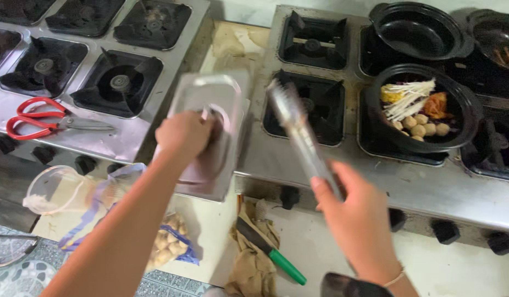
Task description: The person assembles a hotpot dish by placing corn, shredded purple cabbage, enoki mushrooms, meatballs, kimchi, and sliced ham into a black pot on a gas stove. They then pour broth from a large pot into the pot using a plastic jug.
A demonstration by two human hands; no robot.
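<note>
My left hand (pixel 184 135) grips the handle of a steel lid (pixel 208 99) over a rectangular steel container (pixel 221 181) that sits between two stoves. My right hand (pixel 356 217) holds long metal tongs (pixel 298 132), tips pointing up and left over a burner; both are blurred by motion. To the right, a black pot (pixel 466 118) on a burner holds white mushrooms, round balls, orange pieces and purple shreds.
Red-handled scissors (pixel 37 118) lie on the left stove (pixel 128 137). An empty black pot (pixel 416 30) sits behind the filled one. Below lie a green-handled knife (pixel 271 250) on a brown rag (pixel 252 264), a bag of food balls (pixel 166 242) and a clear plastic cup (pixel 54 190).
</note>
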